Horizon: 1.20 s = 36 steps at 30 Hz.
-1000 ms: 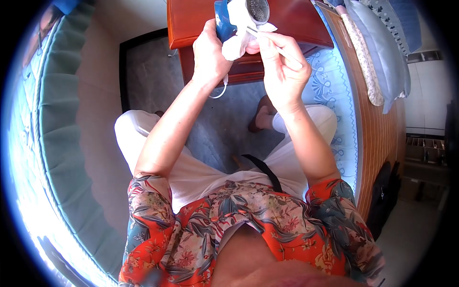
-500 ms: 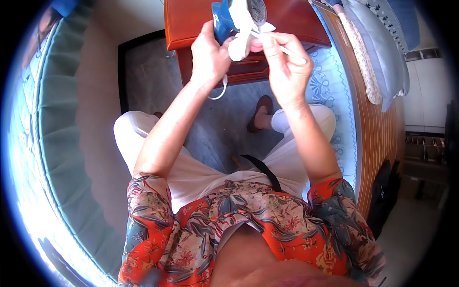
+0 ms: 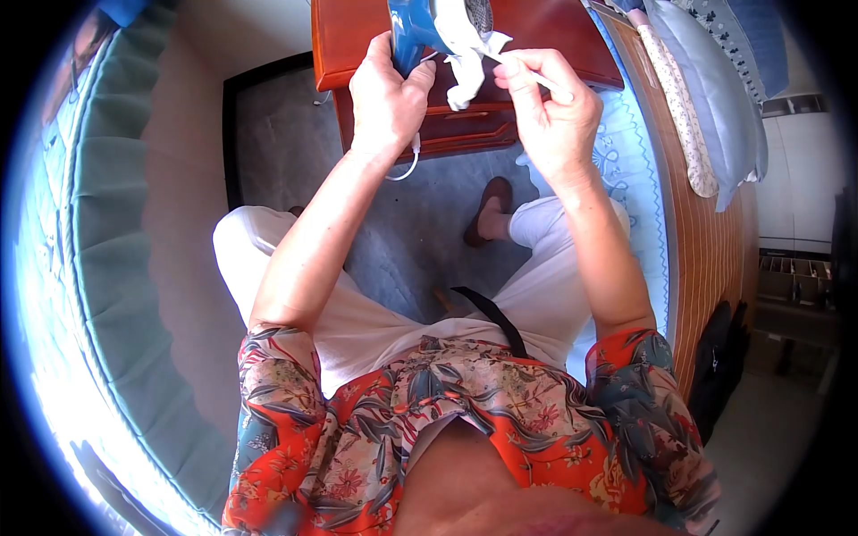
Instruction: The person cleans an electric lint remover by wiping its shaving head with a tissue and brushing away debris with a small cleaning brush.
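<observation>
Head view, person seated, both arms raised toward 12 o'clock of the frame.

Left hand (image 3: pixel 386 94): grip was clamped around a blue handheld device (image 3: pixel 413 31), fingers wrapped on its body. The device had a round perforated metal face (image 3: pixel 476 13) at its top end, partly cut off by the upper frame edge. A thin white cord (image 3: pixel 407 165) hung in a loop below the left wrist, at about 6 o'clock of that hand.

Right hand (image 3: pixel 554 107): thumb and fingers were pinched together on a thin white stick (image 3: pixel 536 79), which ran from the hand up toward 10 o'clock, its tip reaching the device. A crumpled white tissue (image 3: pixel 465 62) hung between the two hands, just below the perforated face and touching the device; could not tell which hand pinned it.

Device position: held in the air at 12 o'clock, in front of a red-brown wooden cabinet (image 3: pixel 536 36) with a drawer front (image 3: pixel 465 125) below its top.

Surroundings: grey floor (image 3: pixel 411 232) beneath the knees; one foot in a brown slipper (image 3: pixel 487 210) near centre. White trousers (image 3: pixel 375 322) and a red floral shirt (image 3: pixel 465 420) filled 6 o'clock. Teal mattress edge (image 3: pixel 125 268) at 9 o'clock; wooden bed frame (image 3: pixel 706 241) with blue patterned bedding (image 3: pixel 626 179) at 3 o'clock.
</observation>
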{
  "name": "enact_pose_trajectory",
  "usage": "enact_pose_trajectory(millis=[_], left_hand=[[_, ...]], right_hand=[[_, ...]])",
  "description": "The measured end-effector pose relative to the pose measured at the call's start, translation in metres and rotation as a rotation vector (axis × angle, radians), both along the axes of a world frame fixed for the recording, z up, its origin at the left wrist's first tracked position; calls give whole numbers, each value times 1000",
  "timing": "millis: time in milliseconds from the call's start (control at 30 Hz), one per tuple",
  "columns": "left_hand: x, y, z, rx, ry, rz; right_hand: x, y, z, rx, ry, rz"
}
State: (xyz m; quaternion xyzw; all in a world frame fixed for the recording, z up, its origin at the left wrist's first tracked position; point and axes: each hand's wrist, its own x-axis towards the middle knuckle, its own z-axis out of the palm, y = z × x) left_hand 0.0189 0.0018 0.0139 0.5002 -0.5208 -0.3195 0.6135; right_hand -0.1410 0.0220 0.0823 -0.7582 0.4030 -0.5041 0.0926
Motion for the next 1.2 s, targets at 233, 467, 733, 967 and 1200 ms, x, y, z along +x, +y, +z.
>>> enact_pose_trajectory(millis=[233, 467, 733, 967, 1200], left_hand=[[3, 4, 17, 123, 233, -189], [0, 5, 13, 166, 291, -224], [-3, 4, 11, 171, 273, -203], [-4, 5, 9, 152, 251, -173], [-1, 5, 10, 203, 296, -225]], right_hand=[[-23, -6, -9, 54, -80, 3], [-31, -13, 10, -40, 52, -90], [1, -1, 4, -44, -93, 25], [9, -12, -10, 5, 133, -2], [-13, -25, 2, 4, 96, -30]])
